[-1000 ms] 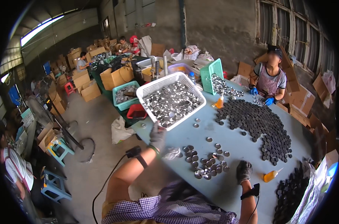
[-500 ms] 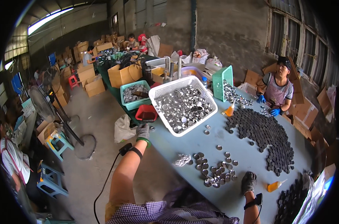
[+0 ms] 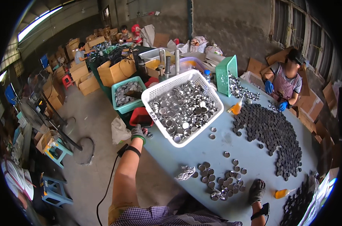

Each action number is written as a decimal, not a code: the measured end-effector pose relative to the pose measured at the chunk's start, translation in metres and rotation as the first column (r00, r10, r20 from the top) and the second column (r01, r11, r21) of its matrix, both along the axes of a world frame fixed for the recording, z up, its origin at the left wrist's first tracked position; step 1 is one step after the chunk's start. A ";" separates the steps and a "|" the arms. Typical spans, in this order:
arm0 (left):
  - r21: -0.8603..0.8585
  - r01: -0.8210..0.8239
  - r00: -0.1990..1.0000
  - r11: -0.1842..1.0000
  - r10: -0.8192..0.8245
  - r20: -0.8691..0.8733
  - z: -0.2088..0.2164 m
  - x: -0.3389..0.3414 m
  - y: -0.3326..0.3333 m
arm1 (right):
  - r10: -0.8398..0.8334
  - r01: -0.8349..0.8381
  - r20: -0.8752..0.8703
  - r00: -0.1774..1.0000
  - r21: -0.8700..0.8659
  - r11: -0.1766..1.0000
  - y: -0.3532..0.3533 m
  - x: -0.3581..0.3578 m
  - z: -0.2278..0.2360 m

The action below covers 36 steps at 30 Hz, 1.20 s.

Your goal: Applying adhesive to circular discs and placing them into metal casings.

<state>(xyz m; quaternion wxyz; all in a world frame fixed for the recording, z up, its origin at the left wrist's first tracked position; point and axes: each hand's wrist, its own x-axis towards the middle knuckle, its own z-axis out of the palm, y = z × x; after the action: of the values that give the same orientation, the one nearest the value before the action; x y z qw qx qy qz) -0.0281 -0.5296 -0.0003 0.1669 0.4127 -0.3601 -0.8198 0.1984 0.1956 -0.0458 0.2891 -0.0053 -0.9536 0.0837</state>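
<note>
My left hand (image 3: 138,132), in a grey glove with a green band at the wrist, reaches to the near edge of a small red plastic bin (image 3: 137,114). Its fingers are partly hidden, and I cannot see anything in its grasp. A small metal cap (image 3: 150,135) lies right beside it. My right hand (image 3: 257,191), also gloved, rests on the blue-grey table (image 3: 159,150) with fingers laid down and nothing visible in it. Left of it spread several loose round metal caps (image 3: 227,184) and crumpled silvery wrap (image 3: 185,173).
A white perforated basket (image 3: 177,143) full of shiny caps stands mid-table, beside a green basket (image 3: 129,108). Dark discs (image 3: 271,130) cover the right side. Orange squeeze bottles (image 3: 281,193) lie near them. A co-worker (image 3: 287,77) in blue gloves sits across. A floor fan (image 3: 80,148) stands left.
The view has shifted slightly. My left hand has come closer to the red bin, now overlapping its near edge. My right hand stays on the table. The co-worker has raised one hand and lowered their head.
</note>
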 end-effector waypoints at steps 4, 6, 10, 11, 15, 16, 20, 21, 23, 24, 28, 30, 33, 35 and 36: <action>-0.078 -0.019 0.999 0.997 0.017 -0.034 0.013 0.009 -0.002 | -0.007 0.007 0.004 1.000 -0.024 1.000 -0.004 0.001 0.003; -0.056 -0.176 0.977 0.983 0.168 -0.133 0.032 0.014 0.006 | -0.024 0.024 -0.007 1.000 0.002 1.000 0.002 0.005 0.001; -0.364 -0.194 0.966 0.911 0.113 -0.230 0.080 0.027 -0.015 | -0.077 0.077 0.005 0.997 -0.087 0.993 0.005 0.008 0.005; -0.457 -0.218 0.952 0.862 0.084 -0.295 0.092 0.035 -0.033 | -0.061 0.064 0.024 0.998 -0.130 0.989 -0.002 0.003 0.008; -0.716 -0.151 0.959 0.682 -0.076 -0.275 0.172 0.049 -0.005 | -0.020 0.035 0.113 0.993 -0.134 0.990 0.000 0.003 0.030; -0.640 -0.224 0.893 0.735 -0.108 -0.436 0.191 0.048 0.025 | -0.023 0.033 0.078 0.997 -0.126 0.992 -0.001 0.003 0.029; -0.571 0.053 0.815 0.819 -0.366 -0.449 0.252 0.024 0.189 | -0.037 0.045 0.045 0.998 -0.189 0.981 0.010 0.010 0.020; -0.538 0.134 0.777 0.832 -0.425 -0.464 0.250 0.008 0.225 | -0.016 0.031 0.068 0.998 -0.223 0.974 0.008 0.011 0.023; -0.477 0.389 0.660 0.788 -0.600 -0.453 0.240 -0.028 0.316 | -0.045 0.055 0.055 0.997 -0.199 0.979 0.015 0.016 0.019; -0.458 0.478 0.608 0.749 -0.659 -0.444 0.231 -0.047 0.362 | -0.042 0.042 0.008 0.999 -0.203 0.978 0.017 0.015 0.015; -0.265 0.733 0.493 0.626 -0.758 -0.426 0.183 -0.107 0.530 | -0.034 0.035 0.009 0.999 -0.142 0.989 0.024 0.008 -0.017; -0.187 0.789 0.481 0.586 -0.777 -0.406 0.158 -0.105 0.624 | -0.054 0.061 0.050 0.997 -0.146 0.987 0.031 0.014 -0.025; -0.068 0.829 0.508 0.556 -0.797 -0.325 0.123 -0.123 0.704 | -0.021 0.050 0.143 0.989 -0.199 0.979 0.026 0.015 -0.014; -0.131 0.824 0.496 0.551 -0.814 -0.304 0.106 -0.140 0.740 | 0.026 0.014 0.171 0.985 -0.230 0.973 0.025 0.013 -0.005; -0.152 0.809 0.519 0.568 -0.812 -0.268 0.103 -0.143 0.763 | 0.026 0.023 0.194 0.981 -0.246 0.969 0.026 0.014 -0.005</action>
<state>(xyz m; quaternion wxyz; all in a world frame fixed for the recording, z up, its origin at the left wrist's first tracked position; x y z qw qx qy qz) -0.1709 0.2332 0.1028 -0.1778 0.0636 -0.4830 -0.8550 0.2126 0.2220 -0.0504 0.1907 -0.0488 -0.9596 0.2012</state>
